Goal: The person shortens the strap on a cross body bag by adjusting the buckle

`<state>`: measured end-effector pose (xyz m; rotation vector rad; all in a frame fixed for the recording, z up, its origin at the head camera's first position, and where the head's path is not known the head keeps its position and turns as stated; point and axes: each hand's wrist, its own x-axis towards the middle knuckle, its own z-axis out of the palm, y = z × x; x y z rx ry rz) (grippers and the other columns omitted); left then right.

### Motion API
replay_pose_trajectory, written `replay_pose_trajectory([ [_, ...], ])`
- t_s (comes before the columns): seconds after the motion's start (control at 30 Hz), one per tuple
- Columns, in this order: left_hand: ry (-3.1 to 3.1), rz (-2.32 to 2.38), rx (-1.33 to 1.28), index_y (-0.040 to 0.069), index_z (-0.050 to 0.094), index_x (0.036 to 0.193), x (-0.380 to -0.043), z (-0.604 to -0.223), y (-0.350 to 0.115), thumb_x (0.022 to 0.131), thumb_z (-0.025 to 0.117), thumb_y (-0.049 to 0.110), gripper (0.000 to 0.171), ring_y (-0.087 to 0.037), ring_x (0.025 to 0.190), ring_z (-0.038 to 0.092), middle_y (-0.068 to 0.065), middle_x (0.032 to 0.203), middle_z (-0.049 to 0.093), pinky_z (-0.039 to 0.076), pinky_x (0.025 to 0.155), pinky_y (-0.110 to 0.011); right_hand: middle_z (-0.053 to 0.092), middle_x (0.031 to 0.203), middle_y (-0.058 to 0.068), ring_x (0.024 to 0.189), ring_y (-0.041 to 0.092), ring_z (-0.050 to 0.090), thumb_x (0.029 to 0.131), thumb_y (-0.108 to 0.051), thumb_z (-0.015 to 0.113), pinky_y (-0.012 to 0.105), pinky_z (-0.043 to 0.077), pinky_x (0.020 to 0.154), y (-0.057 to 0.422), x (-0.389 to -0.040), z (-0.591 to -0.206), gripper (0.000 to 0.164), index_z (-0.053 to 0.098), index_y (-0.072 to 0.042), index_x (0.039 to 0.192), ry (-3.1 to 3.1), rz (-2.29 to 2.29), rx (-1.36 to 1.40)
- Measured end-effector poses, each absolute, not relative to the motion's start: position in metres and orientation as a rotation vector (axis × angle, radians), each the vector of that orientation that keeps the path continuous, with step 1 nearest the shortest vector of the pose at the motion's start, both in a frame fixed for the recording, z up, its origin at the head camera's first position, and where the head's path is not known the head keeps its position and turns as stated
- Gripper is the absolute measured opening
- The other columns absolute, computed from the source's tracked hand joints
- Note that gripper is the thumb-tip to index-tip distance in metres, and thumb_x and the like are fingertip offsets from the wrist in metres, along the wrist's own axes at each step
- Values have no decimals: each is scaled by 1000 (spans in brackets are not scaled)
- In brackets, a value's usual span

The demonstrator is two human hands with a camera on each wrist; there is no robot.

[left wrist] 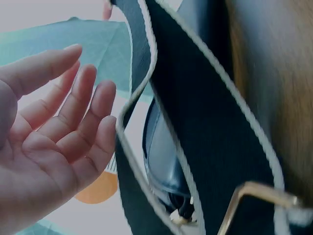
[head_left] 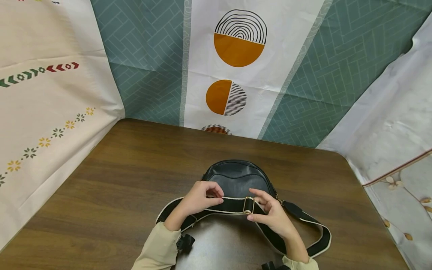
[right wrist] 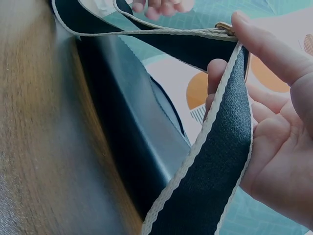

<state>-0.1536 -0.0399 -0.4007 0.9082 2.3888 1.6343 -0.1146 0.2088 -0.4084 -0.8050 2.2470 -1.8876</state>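
A black handbag (head_left: 236, 178) with a rounded top lies on the table. Its black strap (head_left: 231, 205), edged in white, crosses in front of it. My right hand (head_left: 271, 217) grips the strap at a gold slide buckle (head_left: 244, 206), thumb at the lower corner and fingers at the other edge. From the right wrist, the thumb (right wrist: 266, 51) presses at the buckle's end while the strap runs down past the palm. Over the strap, left of the buckle, my left hand (head_left: 199, 197) has loosely bent fingers. In the left wrist view nothing lies between those fingers (left wrist: 80, 95).
The brown wooden table (head_left: 111, 195) reaches back to a patterned teal and white cloth (head_left: 152, 67). Pale cloths hang at the left (head_left: 50, 112) and right (head_left: 388, 131). A strap loop (head_left: 320, 245) rests on the table right of the right hand.
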Motion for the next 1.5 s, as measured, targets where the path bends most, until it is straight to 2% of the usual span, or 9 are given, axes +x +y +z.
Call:
replay_pose_trajectory([
  [0.07,2407,1623,908,2,64,80,-152,-400,-36,75,69,4,8,-12,72,56,0,76,61,48,69,-29,60,90,10,79,14,59,74,8,66,22,44,75,209,-114,-408,61,34,13,125,2190,-1921,-833],
  [0.17,2446,1594,924,4,64,82,-150,-400,-30,74,71,9,12,-16,77,55,-1,81,62,46,72,-32,60,91,9,81,16,60,75,8,65,24,46,69,209,-114,-408,60,34,12,126,2123,-1959,-841],
  [0.37,2427,1577,982,6,63,92,-146,-402,-20,71,75,17,26,-19,87,54,-2,92,61,43,77,-35,61,98,6,88,16,60,77,11,61,25,47,70,209,-113,-409,59,34,7,129,2016,-2005,-815],
  [0.5,2397,1565,1043,7,62,98,-145,-402,-15,70,76,21,35,-17,93,54,-1,98,61,42,82,-36,61,102,6,90,17,60,77,11,60,26,47,72,211,-112,-411,59,34,2,130,1959,-2015,-768],
  [0.73,2391,1508,1075,10,60,105,-144,-402,-9,67,78,26,45,-10,99,51,2,103,60,39,88,-33,61,105,6,91,18,60,78,11,58,27,48,72,213,-111,-412,60,24,16,128,1908,-1998,-729],
  [0.87,2380,1512,1116,9,59,109,-143,-403,-8,66,79,27,50,-10,100,51,1,106,59,38,88,-31,61,106,6,92,19,60,79,12,56,27,48,72,213,-111,-411,57,25,15,127,1869,-2007,-736],
  [1.2,2426,1509,1177,12,62,108,-143,-403,-4,68,77,31,47,-5,94,52,5,100,59,40,84,-24,62,106,7,91,19,60,80,16,52,27,49,73,213,-112,-411,50,29,17,124,1813,-2044,-830],
  [1.3,2453,1510,1193,12,63,105,-142,-402,-4,67,78,32,45,-8,91,53,7,97,58,41,81,-24,63,103,6,89,18,61,81,14,52,26,49,72,215,-112,-412,45,32,19,121,1857,-2023,-809],
  [1.5,2490,1540,1180,13,64,101,-142,-398,-7,65,79,30,43,-13,89,55,8,93,57,42,80,-26,65,91,7,74,15,62,87,5,50,27,50,65,219,-110,-410,28,44,21,110,1901,-1961,-664],
])
